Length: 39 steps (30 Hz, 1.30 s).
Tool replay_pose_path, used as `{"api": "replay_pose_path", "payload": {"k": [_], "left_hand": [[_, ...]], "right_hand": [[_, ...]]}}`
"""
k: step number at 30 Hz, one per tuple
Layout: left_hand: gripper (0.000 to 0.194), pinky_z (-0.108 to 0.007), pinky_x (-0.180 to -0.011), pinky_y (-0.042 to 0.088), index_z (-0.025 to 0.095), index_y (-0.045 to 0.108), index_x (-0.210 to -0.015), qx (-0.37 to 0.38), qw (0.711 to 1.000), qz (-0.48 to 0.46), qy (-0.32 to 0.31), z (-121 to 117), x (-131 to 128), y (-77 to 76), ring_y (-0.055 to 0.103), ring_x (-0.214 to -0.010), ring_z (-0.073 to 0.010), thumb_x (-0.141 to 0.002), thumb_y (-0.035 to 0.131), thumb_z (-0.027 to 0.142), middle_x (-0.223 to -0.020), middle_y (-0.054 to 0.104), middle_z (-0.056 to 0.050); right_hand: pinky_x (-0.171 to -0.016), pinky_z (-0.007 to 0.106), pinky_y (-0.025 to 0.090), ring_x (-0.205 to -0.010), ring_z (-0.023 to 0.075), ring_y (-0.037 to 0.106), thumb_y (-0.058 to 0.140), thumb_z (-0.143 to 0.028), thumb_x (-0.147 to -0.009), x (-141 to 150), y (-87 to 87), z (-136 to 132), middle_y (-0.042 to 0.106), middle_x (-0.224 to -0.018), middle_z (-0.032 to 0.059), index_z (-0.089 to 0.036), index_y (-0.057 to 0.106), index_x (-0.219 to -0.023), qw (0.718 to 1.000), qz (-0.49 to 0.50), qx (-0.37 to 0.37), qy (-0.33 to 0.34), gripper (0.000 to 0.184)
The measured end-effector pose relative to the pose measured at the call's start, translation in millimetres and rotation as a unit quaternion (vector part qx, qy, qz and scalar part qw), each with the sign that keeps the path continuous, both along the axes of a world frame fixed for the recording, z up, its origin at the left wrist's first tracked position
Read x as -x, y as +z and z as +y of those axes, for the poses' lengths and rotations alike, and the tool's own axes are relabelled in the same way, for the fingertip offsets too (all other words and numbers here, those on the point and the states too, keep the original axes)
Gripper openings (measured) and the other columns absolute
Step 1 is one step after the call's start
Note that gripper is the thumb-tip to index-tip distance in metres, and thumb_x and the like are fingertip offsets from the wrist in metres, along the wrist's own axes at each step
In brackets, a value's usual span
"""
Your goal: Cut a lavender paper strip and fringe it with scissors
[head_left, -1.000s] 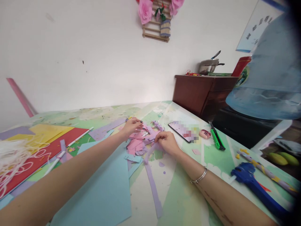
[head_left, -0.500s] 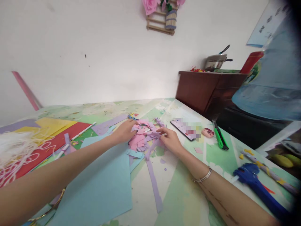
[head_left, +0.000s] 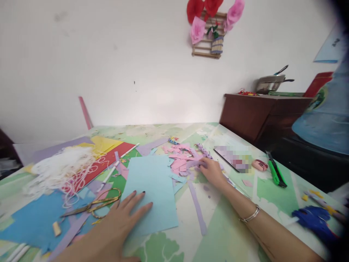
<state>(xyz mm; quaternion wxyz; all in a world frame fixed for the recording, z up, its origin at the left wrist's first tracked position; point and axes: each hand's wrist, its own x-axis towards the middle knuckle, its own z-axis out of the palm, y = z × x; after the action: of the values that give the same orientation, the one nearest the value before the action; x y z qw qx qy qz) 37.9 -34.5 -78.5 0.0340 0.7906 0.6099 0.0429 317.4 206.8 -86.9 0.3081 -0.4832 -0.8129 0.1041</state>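
My left hand (head_left: 131,214) lies with its fingers spread over the lower left of a light blue sheet of paper (head_left: 152,185). Just left of it are gold-handled scissors (head_left: 92,207). At the pile of pink paper scraps (head_left: 180,165), my right hand (head_left: 212,173) has its fingertips pinched on a purple paper strip (head_left: 193,163). Another purple strip (head_left: 197,207) lies on the table below that hand. A blue fringed scrap (head_left: 178,178) rests beside the sheet's right edge.
White string (head_left: 65,167) is heaped at left over red and yellow paper, near dark blue paper (head_left: 38,222). To the right lie a phone (head_left: 231,160), a pink case (head_left: 259,165), a green utility knife (head_left: 276,174) and a blue glue gun (head_left: 312,220). A water jug (head_left: 321,120) stands beyond.
My left hand has drawn back from the scraps onto the blue sheet. My right hand stays by the pile, its fingers now closed on a strip. The view has turned left.
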Motion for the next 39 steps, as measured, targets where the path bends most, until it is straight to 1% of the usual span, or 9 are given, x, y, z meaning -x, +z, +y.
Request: {"api": "replay_pose_path", "payload": {"k": [6, 10, 15, 18, 20, 23, 30, 35, 39], "left_hand": [[0.051, -0.057, -0.097, 0.038, 0.025, 0.054, -0.127, -0.049, 0.997, 0.021, 0.049, -6.2, -17.0, 1.2, 0.045, -0.123, -0.0359, -0.076, 0.051, 0.031, -0.138, 0.045, -0.013], [0.041, -0.052, -0.095, 0.04, 0.015, 0.058, -0.12, -0.07, 0.993, 0.064, 0.065, 4.7, -22.0, -2.1, 0.049, -0.118, -0.0339, -0.082, 0.045, 0.027, -0.133, 0.05, -0.018], [0.037, -0.051, -0.095, 0.039, 0.011, 0.057, -0.115, -0.102, 0.987, 0.113, 0.043, 9.7, -20.0, -15.7, 0.053, -0.115, -0.031, -0.086, 0.034, 0.005, -0.12, 0.059, -0.019], [0.029, -0.051, -0.094, 0.038, 0.013, 0.058, -0.11, -0.125, 0.988, 0.078, 0.05, 7.9, -21.0, -15.5, 0.053, -0.112, -0.0316, -0.09, 0.041, 0.026, -0.118, 0.06, -0.018], [0.043, -0.053, -0.094, 0.037, 0.014, 0.058, -0.111, -0.126, 0.99, 0.033, 0.049, 6.0, -22.8, -11.3, 0.052, -0.111, -0.0344, -0.085, 0.049, 0.046, -0.119, 0.059, -0.018], [0.047, -0.053, -0.097, 0.035, 0.015, 0.057, -0.113, -0.117, 0.992, -0.047, 0.006, 3.7, -25.2, -4.9, 0.051, -0.113, -0.0337, -0.079, 0.054, 0.048, -0.12, 0.059, -0.017], [0.044, -0.044, -0.106, 0.031, 0.016, 0.05, -0.123, -0.067, 0.986, -0.149, -0.041, 1.1, -22.0, -2.7, 0.045, -0.122, -0.0251, -0.082, 0.052, 0.031, -0.131, 0.051, -0.014], [0.041, -0.035, -0.103, 0.037, 0.018, 0.049, -0.124, -0.059, 0.98, -0.176, -0.07, 2.0, -18.5, -2.0, 0.044, -0.125, -0.0205, -0.084, 0.05, 0.028, -0.133, 0.05, -0.013], [0.05, -0.042, -0.105, 0.034, 0.014, 0.044, -0.129, -0.088, 0.989, -0.116, -0.006, 8.5, -10.0, -2.4, 0.04, -0.127, -0.0253, -0.083, 0.051, 0.032, -0.137, 0.044, -0.016]], "right_hand": [[-0.089, 0.041, 0.038, -0.105, 0.0298, 0.053, 0.047, -0.008, -0.072, 4.8, -2.4, -10.7, 0.064, -0.11, 0.0131, -0.015, 0.062, -0.106, 0.998, -0.003, -0.056, -0.041, 0.037], [-0.092, 0.042, 0.038, -0.108, 0.0283, 0.051, 0.046, -0.012, -0.075, 25.8, -0.8, -36.9, 0.059, -0.114, 0.0142, -0.014, 0.061, -0.104, 0.993, -0.008, -0.101, 0.059, 0.033], [-0.067, 0.034, 0.047, -0.067, 0.0172, 0.059, 0.044, -0.02, -0.079, 47.0, 0.7, -72.0, 0.063, -0.099, 0.0078, -0.019, 0.057, -0.101, 0.989, 0.026, 0.052, 0.133, 0.026], [-0.066, 0.034, 0.048, -0.063, 0.0155, 0.06, 0.049, -0.023, -0.077, 52.7, -2.4, -81.0, 0.065, -0.101, 0.0057, -0.021, 0.057, -0.1, 0.979, 0.086, 0.127, 0.135, 0.024], [-0.066, 0.033, 0.049, -0.064, 0.0151, 0.062, 0.052, -0.022, -0.074, 55.6, -6.2, -83.0, 0.065, -0.102, 0.0055, -0.021, 0.057, -0.1, 0.96, 0.15, 0.191, 0.141, 0.027], [-0.066, 0.032, 0.052, -0.072, 0.0172, 0.065, 0.055, -0.02, -0.068, 59.1, -11.0, -84.1, 0.064, -0.105, 0.0069, -0.019, 0.058, -0.098, 0.923, 0.225, 0.263, 0.167, 0.03], [-0.082, 0.037, 0.048, -0.092, 0.0224, 0.062, 0.064, -0.025, -0.064, 61.2, -2.1, -91.3, 0.061, -0.109, 0.0094, -0.019, 0.059, -0.098, 0.892, 0.304, 0.296, 0.157, 0.035], [-0.07, 0.031, 0.049, -0.086, 0.0206, 0.06, 0.068, -0.028, -0.063, 62.0, 0.3, -94.2, 0.06, -0.106, 0.008, -0.021, 0.061, -0.104, 0.846, 0.375, 0.354, 0.137, 0.042], [-0.064, 0.031, 0.047, -0.07, 0.019, 0.059, 0.067, -0.026, -0.061, 49.9, 3.5, -77.7, 0.065, -0.085, 0.0055, -0.016, 0.066, -0.092, 0.876, 0.366, 0.295, 0.111, 0.033]]}}
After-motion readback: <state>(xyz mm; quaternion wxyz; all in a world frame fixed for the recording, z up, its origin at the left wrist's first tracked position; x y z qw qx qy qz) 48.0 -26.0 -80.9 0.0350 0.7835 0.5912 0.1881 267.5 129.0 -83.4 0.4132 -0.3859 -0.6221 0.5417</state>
